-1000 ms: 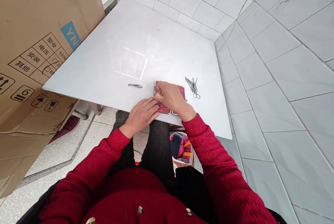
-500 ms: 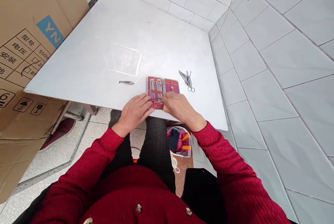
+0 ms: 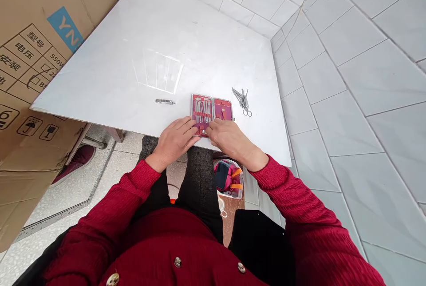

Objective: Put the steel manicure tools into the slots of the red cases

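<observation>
An open manicure case with a red and purple lining lies near the table's front edge. Several slim metal tools sit under a band in its left half. My left hand grips the case's lower left corner, thumb along the front rim. The fingers of my right hand are pinched at the lower middle of the case on a small silver nail clipper, mostly hidden by the fingertips. Another nail clipper lies left of the case. Small scissors and other metal tools are bunched on its right.
The white table meets a tiled wall at the right and back. A large cardboard box stands at the left. Below the front edge, a bag with pink and orange things rests on a brown surface.
The silver nail clipper under my right fingers shows less than before, at the lower part of the case. My left hand keeps its place on the case. The view has shifted slightly.
</observation>
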Demonstrator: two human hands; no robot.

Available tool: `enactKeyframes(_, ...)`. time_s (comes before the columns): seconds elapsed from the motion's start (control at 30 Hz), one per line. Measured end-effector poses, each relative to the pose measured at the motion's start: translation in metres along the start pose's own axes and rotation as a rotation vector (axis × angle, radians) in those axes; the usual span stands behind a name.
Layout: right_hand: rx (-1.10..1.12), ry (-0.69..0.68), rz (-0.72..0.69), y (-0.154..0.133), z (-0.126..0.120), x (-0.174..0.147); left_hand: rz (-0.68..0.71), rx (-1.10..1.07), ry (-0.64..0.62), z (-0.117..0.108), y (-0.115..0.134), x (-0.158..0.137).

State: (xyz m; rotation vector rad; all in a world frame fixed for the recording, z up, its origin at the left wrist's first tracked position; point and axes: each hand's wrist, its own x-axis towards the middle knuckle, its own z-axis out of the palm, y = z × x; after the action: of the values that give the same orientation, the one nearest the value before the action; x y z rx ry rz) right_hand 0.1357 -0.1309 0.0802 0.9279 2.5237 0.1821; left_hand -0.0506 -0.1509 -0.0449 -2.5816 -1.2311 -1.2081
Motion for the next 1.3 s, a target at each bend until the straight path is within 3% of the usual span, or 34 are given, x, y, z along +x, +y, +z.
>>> enactKeyframes(0.37,0.088,0.196,-0.028,0.001,0.025,0.004,-0.010,-0.004,-0.002,-0.003,0.002,0.002)
enactKeyframes(0.73,0.719,0.658,-0.042,0.013,0.078,0.011,0.004,0.035,-0.006,-0.004,0.002,0.003)
enactKeyframes(0.9,0.851,0.767,-0.026,0.009,0.089,0.013,-0.012,0.025,-0.004,-0.003,0.001,0.003)
enactKeyframes(1.1,0.849,0.745,0.010,0.006,0.085,0.009,-0.022,0.027,-0.005,-0.003,0.002,0.001)
enactKeyframes(1.3,0.718,0.697,0.131,0.004,0.036,0.040,-0.015,-0.010,-0.015,-0.004,0.003,0.001)
